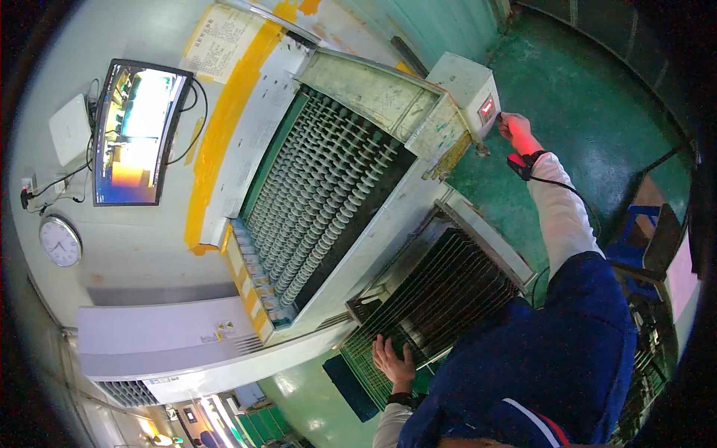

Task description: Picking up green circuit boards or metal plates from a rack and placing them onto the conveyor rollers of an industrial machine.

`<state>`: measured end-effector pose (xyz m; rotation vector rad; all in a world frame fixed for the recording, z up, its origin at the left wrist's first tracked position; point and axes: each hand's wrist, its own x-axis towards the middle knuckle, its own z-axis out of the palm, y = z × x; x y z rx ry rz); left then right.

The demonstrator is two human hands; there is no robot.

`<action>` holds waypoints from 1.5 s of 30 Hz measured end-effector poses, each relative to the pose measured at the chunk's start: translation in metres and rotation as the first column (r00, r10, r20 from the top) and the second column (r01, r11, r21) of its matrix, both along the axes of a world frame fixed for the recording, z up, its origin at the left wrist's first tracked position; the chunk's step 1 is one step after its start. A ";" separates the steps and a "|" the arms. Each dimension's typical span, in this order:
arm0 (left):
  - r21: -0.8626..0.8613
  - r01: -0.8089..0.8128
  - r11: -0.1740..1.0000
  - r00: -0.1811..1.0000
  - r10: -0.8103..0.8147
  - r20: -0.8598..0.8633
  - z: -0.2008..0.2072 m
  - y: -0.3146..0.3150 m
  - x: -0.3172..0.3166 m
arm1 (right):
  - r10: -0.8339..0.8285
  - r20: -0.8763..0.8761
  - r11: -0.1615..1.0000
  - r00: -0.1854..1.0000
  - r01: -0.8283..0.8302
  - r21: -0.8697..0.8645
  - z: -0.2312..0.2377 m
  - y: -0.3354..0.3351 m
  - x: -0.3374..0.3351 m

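My right hand (515,128) is stretched out to the far right, its fingers closed on a small dark knob (500,117) at the side of a pale control box (461,86). A red display (487,108) glows on the box's face. My left hand (393,364) rests against a wire rack (441,299) with its fingers apart. The rack leans over a dark, open tray-like frame (493,237) below the roller machine. That machine (403,112) carries rows of grey ridged rollers (321,201) on its bed. Dark bands circle both wrists, and a cable runs from the right one.
A lit screen (138,134) and a round clock (60,240) are on the wall at left. Below them stands a white air-conditioner-like cabinet (160,340). Green floor (575,97) stretches behind the control box. A blue stool (635,239) stands at right.
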<state>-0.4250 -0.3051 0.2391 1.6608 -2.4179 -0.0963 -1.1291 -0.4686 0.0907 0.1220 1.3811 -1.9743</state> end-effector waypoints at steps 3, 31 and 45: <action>0.011 -0.022 1.000 1.000 0.022 0.018 0.000 0.002 -0.001 | 0.001 0.016 0.999 1.000 -0.001 -0.036 0.002 0.001 0.005; -0.007 -0.013 1.000 1.000 0.013 0.001 0.002 0.002 -0.004 | -0.056 0.054 0.998 0.997 0.058 -0.035 -0.004 -0.003 0.002; -0.024 -0.006 1.000 1.000 0.006 -0.003 0.004 0.002 -0.006 | 0.004 0.086 0.995 0.996 0.005 -0.098 0.000 0.008 0.010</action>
